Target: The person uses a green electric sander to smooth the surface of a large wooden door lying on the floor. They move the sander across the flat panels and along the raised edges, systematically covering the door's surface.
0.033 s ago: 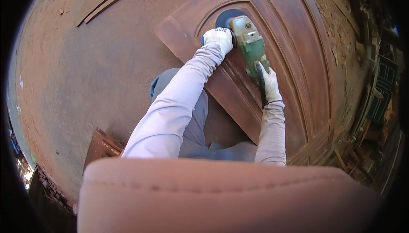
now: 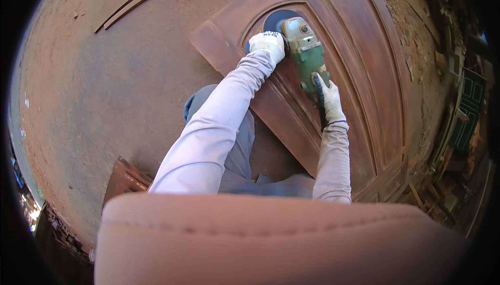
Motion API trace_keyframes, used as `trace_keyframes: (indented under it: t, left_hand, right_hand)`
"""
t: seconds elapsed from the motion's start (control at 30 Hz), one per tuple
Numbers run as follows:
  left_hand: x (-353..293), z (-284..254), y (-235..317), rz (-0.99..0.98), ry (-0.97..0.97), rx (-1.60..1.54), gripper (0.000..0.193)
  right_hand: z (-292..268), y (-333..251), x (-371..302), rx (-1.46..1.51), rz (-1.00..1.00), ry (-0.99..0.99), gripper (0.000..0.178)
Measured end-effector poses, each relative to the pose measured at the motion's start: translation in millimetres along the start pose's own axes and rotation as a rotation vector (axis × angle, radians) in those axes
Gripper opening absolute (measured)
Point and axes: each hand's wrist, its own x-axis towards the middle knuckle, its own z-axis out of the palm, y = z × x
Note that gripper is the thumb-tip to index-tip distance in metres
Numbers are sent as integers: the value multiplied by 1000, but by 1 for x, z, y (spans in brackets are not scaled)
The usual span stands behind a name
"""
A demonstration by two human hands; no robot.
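Note:
A green angle grinder [image 2: 308, 58] with a silver metal head and a dark round disc [image 2: 278, 18] rests over a reddish-brown panelled wooden door [image 2: 359, 56]. The disc lies at the curved upper end of one arched panel. Beside the grinder's head, my left hand [image 2: 266, 44], in a white glove, is closed on its side handle, which the fist mostly hides. My right hand [image 2: 332, 102], gloved too, wraps the rear body of the tool near its dark grip. Whether the disc touches the wood cannot be made out.
Long thin wooden strips [image 2: 140, 3] lie on the dusty ground at the far left. A reddish-brown wooden piece [image 2: 125, 178] sits by my left side. Scrap wood [image 2: 435, 196] and a dark green panelled frame [image 2: 467, 109] are at the right. A brown fabric edge [image 2: 271, 233] fills the bottom.
Both hands keep their hold. The grinder's disc and my right hand have shifted only very slightly; the door has not moved.

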Motion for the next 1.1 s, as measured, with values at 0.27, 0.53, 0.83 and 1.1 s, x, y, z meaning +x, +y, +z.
trace_keyframes:
  t: [0.27, 0.53, 0.83, 1.1]
  left_hand:
    - [36, -4, 13, 43, -17, -20, 28]
    - [55, 20, 17, 76, -150, 32, 25]
    - [101, 71, 37, 176, -276, 58, 24]
    - [144, 144, 57, 333, -373, 159, 26]
  right_hand:
    - [2, -15, 13, -1, 81, 58, 57]
    - [9, 31, 15, 147, 82, 95, 48]
    - [20, 62, 24, 270, 207, 205, 46]
    - [23, 147, 53, 313, 327, 310, 53]
